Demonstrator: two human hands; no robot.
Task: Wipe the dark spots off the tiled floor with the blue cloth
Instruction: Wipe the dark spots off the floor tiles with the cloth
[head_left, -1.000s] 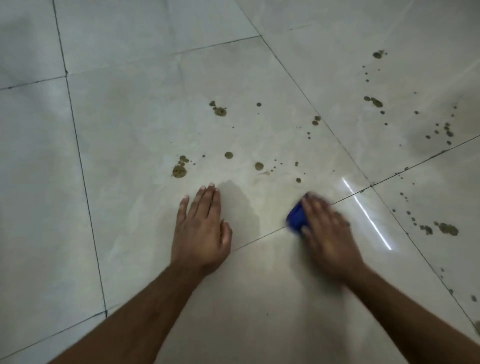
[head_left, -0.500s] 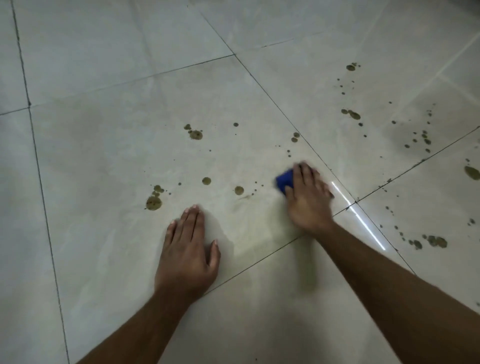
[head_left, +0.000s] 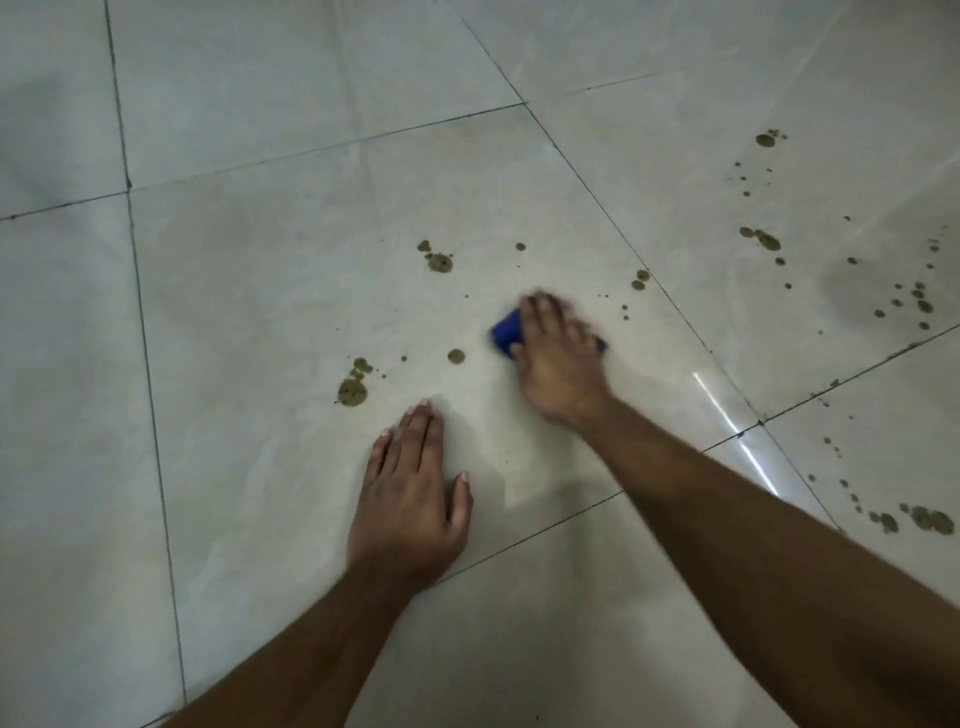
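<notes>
1. There is one view only, from a wide-angle camera on the person's head, so no second view shares any part of the scene.
2. It looks forward and steeply down at the floor (head_left: 260, 312), from close above.
3. Both forearms enter from 6 o'clock: the left hand (head_left: 410, 499) lies just below centre, the right hand (head_left: 558, 358) near centre.
4. Grout lines run slanted, so the camera sits askew to the tile grid.
5. The right hand is motion-blurred.

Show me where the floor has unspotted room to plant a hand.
Bare tile lies left of the left hand, out to the grout line, and near the bottom edge between both forearms. Crowded: spots beside the blue cloth under the right hand, and across the right-side tiles.
</notes>
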